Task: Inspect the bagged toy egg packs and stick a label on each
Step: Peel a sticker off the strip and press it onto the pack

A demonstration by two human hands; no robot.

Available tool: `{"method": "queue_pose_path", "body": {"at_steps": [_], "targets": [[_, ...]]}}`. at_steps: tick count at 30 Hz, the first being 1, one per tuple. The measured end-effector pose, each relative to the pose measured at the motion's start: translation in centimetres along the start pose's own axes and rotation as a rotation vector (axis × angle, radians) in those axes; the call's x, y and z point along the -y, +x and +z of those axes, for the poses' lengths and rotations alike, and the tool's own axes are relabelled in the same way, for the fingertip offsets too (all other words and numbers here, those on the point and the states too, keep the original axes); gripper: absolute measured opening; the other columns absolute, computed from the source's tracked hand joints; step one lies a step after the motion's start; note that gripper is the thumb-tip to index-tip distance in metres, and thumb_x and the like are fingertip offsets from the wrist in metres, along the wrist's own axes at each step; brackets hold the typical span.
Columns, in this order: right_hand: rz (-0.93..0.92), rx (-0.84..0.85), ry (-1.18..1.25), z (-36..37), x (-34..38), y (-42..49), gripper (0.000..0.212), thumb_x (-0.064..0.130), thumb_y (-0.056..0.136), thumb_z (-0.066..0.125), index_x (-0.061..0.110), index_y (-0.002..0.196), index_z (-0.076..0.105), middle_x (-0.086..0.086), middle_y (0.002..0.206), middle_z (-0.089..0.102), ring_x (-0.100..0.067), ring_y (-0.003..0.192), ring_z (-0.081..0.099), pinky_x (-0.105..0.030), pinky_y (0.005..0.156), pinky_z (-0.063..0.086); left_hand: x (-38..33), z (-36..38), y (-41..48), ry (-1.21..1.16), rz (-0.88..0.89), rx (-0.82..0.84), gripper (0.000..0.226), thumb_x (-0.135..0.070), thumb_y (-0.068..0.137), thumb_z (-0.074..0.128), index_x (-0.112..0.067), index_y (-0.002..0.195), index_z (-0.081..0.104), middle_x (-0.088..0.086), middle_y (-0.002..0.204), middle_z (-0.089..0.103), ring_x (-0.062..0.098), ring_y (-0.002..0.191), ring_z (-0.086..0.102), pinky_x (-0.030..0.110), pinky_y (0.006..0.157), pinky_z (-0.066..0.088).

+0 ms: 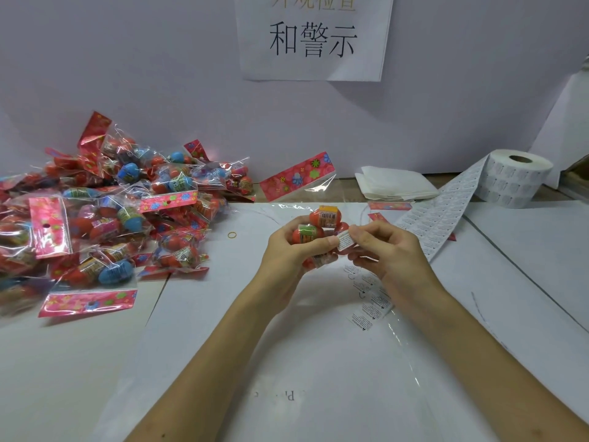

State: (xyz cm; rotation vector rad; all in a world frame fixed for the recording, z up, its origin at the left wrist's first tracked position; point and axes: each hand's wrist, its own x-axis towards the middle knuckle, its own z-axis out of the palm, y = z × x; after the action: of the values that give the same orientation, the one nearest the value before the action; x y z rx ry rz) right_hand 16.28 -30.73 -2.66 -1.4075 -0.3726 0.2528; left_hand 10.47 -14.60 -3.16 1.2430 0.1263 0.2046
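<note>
Bagged toy egg pack (320,226) is being held just above the middle of the tabletop (223,346). The left hand (287,253) is cupping it, fingers (323,243) curled round the crinkly clear film, while the right hand (393,250) is pinching a small white label (345,241) just beside it. By its looks the pack is handling light, its hard, smooth plastic eggs sliding inside slippery cellophane; gripping across the eggs rather than the loose film seems surest. A glossy heap of more packs (105,212) is lying to the left, and a paper label roll (513,180) is trailing its strip (439,215) from the right.
</note>
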Motion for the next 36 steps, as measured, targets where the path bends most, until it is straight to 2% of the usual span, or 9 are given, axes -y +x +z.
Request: {"method": "queue_pose_path", "body": {"at_steps": [5,7,11,14,19,23,28,30,36], "targets": [[0.014,0.0,-0.024,-0.1,-0.2,0.2,0.013,0.021,0.096,0.067,0.013,0.087,0.073,-0.006,0.081,0.075,-0.016,0.073,0.071,-0.023,0.068,0.057,0.2,0.0,0.1,0.015,0.01,-0.022,0.041,-0.003,0.083,0.079,-0.01,0.122,0.069,0.017,0.111,0.075,0.027,0.096,0.075,0.032,0.082,0.06],[-0.013,0.006,-0.063,0.1,-0.3,0.2,0.009,0.022,0.094,0.071,0.014,0.095,0.072,-0.006,0.085,0.075,-0.018,0.074,0.073,-0.024,0.068,0.059,0.3,0.1,0.1,0.031,0.016,-0.047,0.044,-0.005,0.083,0.081,-0.01,0.124,0.068,0.016,0.111,0.075,0.029,0.1,0.074,0.035,0.086,0.061],[-0.143,-0.006,-0.218,0.7,-0.5,0.0,0.026,0.019,0.081,0.083,0.016,0.101,0.067,0.004,0.088,0.072,-0.023,0.073,0.075,-0.027,0.067,0.061,0.3,-0.1,0.1,0.043,0.023,-0.071,0.039,-0.006,0.084,0.08,-0.01,0.121,0.07,0.016,0.11,0.075,0.034,0.104,0.073,0.04,0.093,0.06],[-0.169,0.039,-0.26,0.7,-0.7,0.0,0.03,0.007,0.081,0.083,0.023,0.099,0.065,0.008,0.093,0.071,-0.022,0.077,0.074,-0.029,0.07,0.062,0.4,-0.3,0.2,0.023,0.006,-0.08,0.038,-0.005,0.084,0.078,-0.01,0.121,0.07,0.017,0.11,0.075,0.036,0.106,0.072,0.043,0.096,0.059],[-0.175,0.073,-0.257,0.5,-1.1,0.1,0.032,0.006,0.084,0.081,0.027,0.102,0.064,0.014,0.095,0.07,-0.025,0.085,0.075,-0.034,0.074,0.063,0.4,-0.3,0.2,0.026,0.01,-0.082,0.037,-0.005,0.084,0.079,-0.012,0.12,0.07,0.016,0.109,0.076,0.035,0.106,0.073,0.043,0.095,0.059],[-0.195,0.025,-0.236,0.6,-1.1,0.2,0.025,0.016,0.084,0.082,0.024,0.099,0.065,0.013,0.091,0.072,-0.022,0.08,0.075,-0.031,0.074,0.062,0.4,-0.3,0.2,0.012,0.012,-0.062,0.038,-0.004,0.085,0.078,-0.01,0.121,0.07,0.018,0.11,0.075,0.036,0.106,0.072,0.045,0.097,0.058],[-0.17,0.055,-0.186,0.4,-0.7,0.2,0.019,0.006,0.088,0.076,0.017,0.1,0.068,0.003,0.09,0.074,-0.026,0.083,0.075,-0.036,0.079,0.063,0.3,-0.4,0.2,0.006,0.005,-0.054,0.039,-0.004,0.085,0.078,-0.008,0.123,0.069,0.019,0.113,0.074,0.038,0.109,0.071,0.048,0.099,0.057],[-0.171,0.043,-0.168,0.4,-0.6,0.1,0.01,0.01,0.09,0.074,0.01,0.098,0.068,0.001,0.085,0.074,-0.025,0.08,0.075,-0.034,0.075,0.063,0.2,-0.3,0.2,0.032,0.008,-0.052,0.041,-0.005,0.084,0.079,-0.01,0.123,0.069,0.017,0.112,0.075,0.036,0.107,0.072,0.044,0.096,0.059],[-0.142,0.006,-0.156,-0.1,-0.1,0.3,0.016,0.012,0.095,0.068,0.002,0.083,0.064,-0.001,0.074,0.072,-0.02,0.073,0.073,-0.03,0.07,0.06,0.3,0.0,0.1,0.046,0.001,-0.015,0.043,-0.002,0.082,0.08,-0.008,0.123,0.068,0.019,0.112,0.074,0.033,0.101,0.074,0.037,0.086,0.061]]}}
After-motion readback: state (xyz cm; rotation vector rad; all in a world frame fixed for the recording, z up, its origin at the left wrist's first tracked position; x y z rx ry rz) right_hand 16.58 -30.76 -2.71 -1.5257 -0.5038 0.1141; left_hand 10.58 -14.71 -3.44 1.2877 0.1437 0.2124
